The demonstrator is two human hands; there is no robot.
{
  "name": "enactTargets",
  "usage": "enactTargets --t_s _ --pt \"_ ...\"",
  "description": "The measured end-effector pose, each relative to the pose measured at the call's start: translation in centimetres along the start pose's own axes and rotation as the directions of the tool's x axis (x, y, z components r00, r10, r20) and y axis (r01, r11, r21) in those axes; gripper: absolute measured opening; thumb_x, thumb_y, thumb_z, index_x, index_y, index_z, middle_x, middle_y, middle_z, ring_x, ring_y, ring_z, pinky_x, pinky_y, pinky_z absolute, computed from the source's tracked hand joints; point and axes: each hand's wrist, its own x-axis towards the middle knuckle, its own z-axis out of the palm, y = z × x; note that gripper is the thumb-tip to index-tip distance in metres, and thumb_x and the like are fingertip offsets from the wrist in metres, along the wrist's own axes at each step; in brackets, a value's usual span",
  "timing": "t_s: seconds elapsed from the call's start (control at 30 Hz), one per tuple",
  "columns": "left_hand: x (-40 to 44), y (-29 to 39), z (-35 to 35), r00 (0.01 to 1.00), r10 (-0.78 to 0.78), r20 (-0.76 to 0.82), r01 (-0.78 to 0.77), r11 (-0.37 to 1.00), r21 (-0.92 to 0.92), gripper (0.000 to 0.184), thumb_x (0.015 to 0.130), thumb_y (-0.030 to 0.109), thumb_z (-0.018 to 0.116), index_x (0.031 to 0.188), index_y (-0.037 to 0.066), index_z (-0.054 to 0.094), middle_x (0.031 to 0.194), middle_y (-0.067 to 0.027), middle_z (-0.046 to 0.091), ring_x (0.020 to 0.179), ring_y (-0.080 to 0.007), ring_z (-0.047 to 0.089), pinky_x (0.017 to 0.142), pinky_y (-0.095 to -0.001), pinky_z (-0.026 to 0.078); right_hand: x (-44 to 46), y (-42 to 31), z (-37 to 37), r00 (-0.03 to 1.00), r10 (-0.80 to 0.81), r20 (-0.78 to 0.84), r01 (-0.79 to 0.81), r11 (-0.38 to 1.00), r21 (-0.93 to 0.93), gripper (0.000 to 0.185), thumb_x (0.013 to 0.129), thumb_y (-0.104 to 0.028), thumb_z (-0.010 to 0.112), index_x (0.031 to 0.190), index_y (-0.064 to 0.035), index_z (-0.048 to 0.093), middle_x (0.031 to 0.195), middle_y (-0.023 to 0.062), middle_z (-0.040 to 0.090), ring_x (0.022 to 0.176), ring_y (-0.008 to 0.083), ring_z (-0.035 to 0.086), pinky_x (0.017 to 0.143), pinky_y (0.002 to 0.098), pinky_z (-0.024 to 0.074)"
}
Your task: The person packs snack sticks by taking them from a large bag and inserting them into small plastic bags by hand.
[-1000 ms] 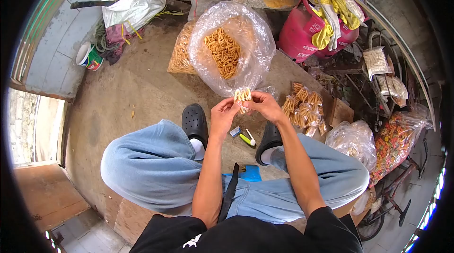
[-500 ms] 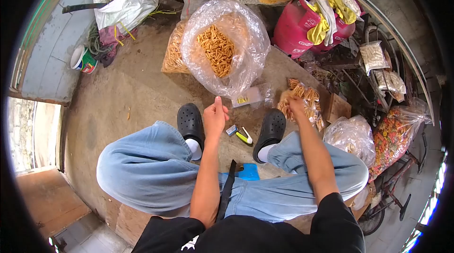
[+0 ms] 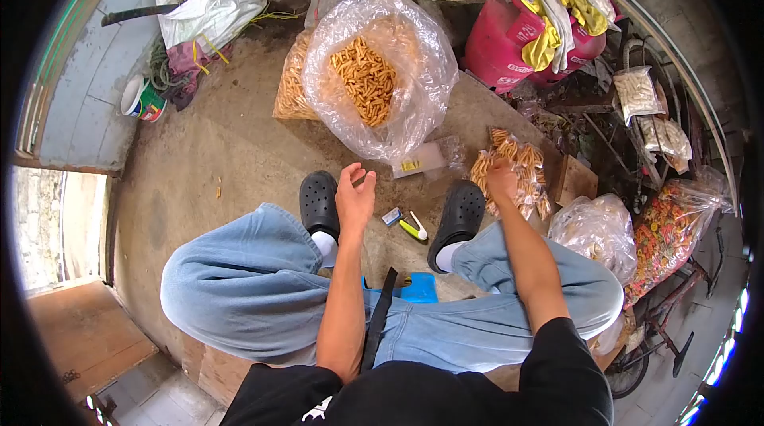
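My left hand (image 3: 356,197) is raised between the black clogs, fingers apart and curled a little, with nothing in it. On the right, my right hand (image 3: 501,181) reaches down onto a pile of small filled snack packets (image 3: 526,167); its fingertips are hidden, so what they hold cannot be made out. Ahead of my left hand stands a large open plastic bag (image 3: 364,80) of brown stick snacks. A stack of flat clear bags (image 3: 422,159) lies at its near edge. Between the clogs are a green stapler (image 3: 413,227) and a small blue box (image 3: 391,217).
Pink gas cylinders (image 3: 499,48) with yellow cloths stand at the back right. Bags of colourful snacks (image 3: 673,235) and a clear crumpled bag (image 3: 593,235) sit to the right. A blue object (image 3: 419,288) lies near my lap. A white bucket (image 3: 143,98) is at the far left.
The packet that both hands held at the big bag is gone from between them. My right hand has moved right to the packet pile; my left hand has drawn back and its fingers have opened.
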Motion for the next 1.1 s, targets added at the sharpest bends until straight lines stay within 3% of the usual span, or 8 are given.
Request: enactTargets --t_s 0.17,0.23,0.37,0.47,0.77,0.97,1.03,1.1 --pt "0.1 -0.8 0.2 1.0 -0.025 0.001 0.025 0.999 -0.034 0.044 0.087 0.025 0.066 0.121 0.001 0.053 0.111 -0.0107 0.061 0.085 -0.015 0.063 0.067 -0.0268 0.054 -4.8 -5.0 3.6 0.872 -0.489 0.027 0.485 0.869 0.097 0.037 0.08 -0.038 0.064 0.102 -0.008 0.064 0.096 0.0181 0.066 0.093 0.0333 0.063 0.081 0.0462 0.0488" --pt "0.1 -0.9 0.0 0.999 -0.032 0.008 0.032 0.998 -0.05 0.043 0.087 0.026 0.066 0.12 0.001 0.053 0.11 -0.0102 0.062 0.083 -0.0136 0.062 0.066 -0.0268 0.054 -6.4 -6.7 4.7 0.792 -0.61 -0.036 0.6 0.787 -0.144 0.055 0.076 -0.048 0.068 0.11 -0.0054 0.058 0.108 0.0146 0.06 0.104 0.0325 0.056 0.086 0.0453 0.0443" --pt "0.2 -1.1 -0.4 0.999 -0.032 -0.013 0.031 0.999 -0.027 0.041 0.086 0.027 0.066 0.116 0.001 0.056 0.106 -0.0092 0.063 0.081 -0.0124 0.062 0.064 -0.0268 0.054 -8.3 -8.6 4.6 0.86 -0.506 0.059 0.509 0.845 -0.164 0.064 0.073 -0.053 0.068 0.113 -0.0042 0.056 0.115 0.0107 0.056 0.108 0.0303 0.052 0.088 0.0454 0.0402" --pt "0.1 -1.0 -0.5 0.999 -0.028 -0.017 0.028 0.999 -0.019 0.04 0.086 0.027 0.066 0.115 0.001 0.057 0.104 -0.0088 0.064 0.08 -0.0123 0.062 0.063 -0.0264 0.054 -8.5 -8.8 4.6 0.763 -0.645 -0.031 0.632 0.755 -0.174 0.059 0.074 -0.048 0.069 0.113 -0.0055 0.057 0.112 0.0087 0.057 0.105 0.0283 0.053 0.084 0.0438 0.0405" --pt "0.1 -0.5 -0.5 0.999 -0.04 -0.013 0.039 0.998 -0.046 0.038 0.086 0.026 0.066 0.113 0.001 0.058 0.105 -0.0079 0.064 0.079 -0.0125 0.062 0.061 -0.0261 0.053 -7.3 -7.5 6.6 0.662 -0.711 -0.236 0.725 0.688 -0.04 0.019 0.08 -0.026 0.063 0.082 -0.0089 0.069 0.089 0.0063 0.061 0.091 0.0243 0.058 0.078 0.0409 0.0403" --pt "-0.3 0.2 -0.3 1.0 -0.025 -0.013 0.024 0.997 -0.071 0.036 0.086 0.026 0.066 0.111 0.002 0.059 0.102 -0.0076 0.065 0.077 -0.0132 0.063 0.06 -0.0262 0.053 -4.4 -7.0 6.1 0.883 -0.328 -0.336 0.463 0.724 0.511 0.013 0.08 -0.017 0.062 0.082 -0.0046 0.066 0.081 0.0106 0.064 0.077 0.0253 0.062 0.072 0.0406 0.0465" --pt "-0.3 0.3 -0.2 0.999 -0.023 -0.03 0.021 0.996 -0.086 0.035 0.086 0.026 0.066 0.11 0.002 0.059 0.1 -0.0074 0.066 0.076 -0.0131 0.064 0.059 -0.0261 0.052 -1.2 -7.0 4.2 0.992 -0.049 -0.119 0.119 0.693 0.711 0.008 0.083 -0.014 0.061 0.087 -0.0073 0.06 0.084 0.0079 0.067 0.074 0.0188 0.063 0.065 0.0309 0.0494" --pt "-0.4 0.7 -0.3 0.995 -0.067 0.077 0.083 0.969 -0.231 0.032 0.086 0.026 0.066 0.107 0.003 0.06 0.096 -0.007 0.067 0.075 -0.0124 0.064 0.058 -0.0251 0.05 -1.2 -7.9 -0.6 0.992 -0.101 0.073 -0.071 0.025 0.997 0.011 0.084 -0.01 0.06 0.094 -0.008 0.055 0.091 0.0076 0.066 0.075 0.0171 0.063 0.063 0.0279 0.0507"
